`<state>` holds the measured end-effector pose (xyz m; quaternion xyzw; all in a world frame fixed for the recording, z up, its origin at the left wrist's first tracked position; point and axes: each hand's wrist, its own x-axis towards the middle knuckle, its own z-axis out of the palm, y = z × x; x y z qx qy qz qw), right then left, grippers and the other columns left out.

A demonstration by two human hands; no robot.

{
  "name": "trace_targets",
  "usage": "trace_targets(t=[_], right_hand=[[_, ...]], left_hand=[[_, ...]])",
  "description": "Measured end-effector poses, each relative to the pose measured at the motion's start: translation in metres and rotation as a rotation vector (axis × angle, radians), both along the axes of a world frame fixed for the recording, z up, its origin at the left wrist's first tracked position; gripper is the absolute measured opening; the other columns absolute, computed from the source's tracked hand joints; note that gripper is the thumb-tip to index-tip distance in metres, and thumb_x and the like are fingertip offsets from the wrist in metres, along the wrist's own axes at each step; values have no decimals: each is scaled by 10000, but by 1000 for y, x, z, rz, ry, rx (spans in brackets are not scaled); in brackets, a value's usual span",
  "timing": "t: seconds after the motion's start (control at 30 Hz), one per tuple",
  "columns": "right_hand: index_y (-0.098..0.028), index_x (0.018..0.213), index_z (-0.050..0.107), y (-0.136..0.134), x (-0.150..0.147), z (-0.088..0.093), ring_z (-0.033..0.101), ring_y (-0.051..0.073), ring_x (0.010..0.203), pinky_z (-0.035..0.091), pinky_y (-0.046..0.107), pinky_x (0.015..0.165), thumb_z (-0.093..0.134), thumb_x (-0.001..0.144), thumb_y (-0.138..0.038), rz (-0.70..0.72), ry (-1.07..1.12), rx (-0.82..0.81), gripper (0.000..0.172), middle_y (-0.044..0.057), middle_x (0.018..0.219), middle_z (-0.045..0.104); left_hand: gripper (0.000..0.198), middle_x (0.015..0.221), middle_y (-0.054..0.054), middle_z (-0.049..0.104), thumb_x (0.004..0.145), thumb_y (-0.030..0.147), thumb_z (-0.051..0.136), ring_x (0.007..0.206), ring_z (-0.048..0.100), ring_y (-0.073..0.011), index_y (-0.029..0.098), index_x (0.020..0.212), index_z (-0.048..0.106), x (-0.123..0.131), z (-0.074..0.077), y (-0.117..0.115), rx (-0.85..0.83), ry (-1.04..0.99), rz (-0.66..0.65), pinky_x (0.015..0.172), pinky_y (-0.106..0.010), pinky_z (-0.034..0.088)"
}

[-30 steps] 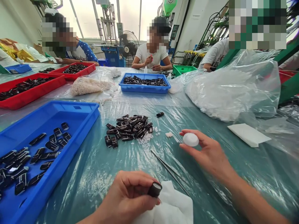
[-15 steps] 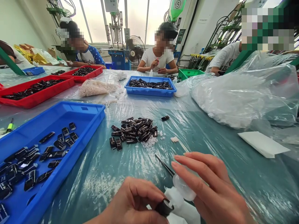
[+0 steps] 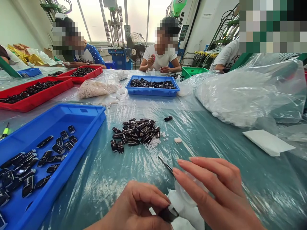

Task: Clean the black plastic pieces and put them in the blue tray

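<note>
The left hand (image 3: 137, 204) is pinching a black piece (image 3: 169, 214); beside it, the right hand (image 3: 213, 188) is gripping a translucent container (image 3: 184, 192). If the pinch were loosening, the piece could be slipping.

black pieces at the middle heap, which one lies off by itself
The single black piece to the upper right of the heap in view: plastic sheeting shows all around it, while the others lie bunched together.

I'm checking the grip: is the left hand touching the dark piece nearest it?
Touching: the head view shows the left hand pinching the dark piece between its thumb and fingers.
</note>
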<state>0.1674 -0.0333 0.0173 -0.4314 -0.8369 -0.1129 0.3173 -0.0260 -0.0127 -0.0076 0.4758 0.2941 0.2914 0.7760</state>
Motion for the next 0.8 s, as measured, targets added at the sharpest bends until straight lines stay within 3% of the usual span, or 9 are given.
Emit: trace_targets(t=[0.8], right_hand=[[-285, 1083, 606, -3, 6, 4, 541, 249, 1020, 366, 441, 881, 436, 891, -166, 8, -14, 9, 282, 13, 984, 711]], left_hand=[[199, 752, -68, 666, 602, 53, 704, 666, 584, -132, 188, 739, 755, -1, 1, -1, -38, -56, 12, 619, -223, 432]])
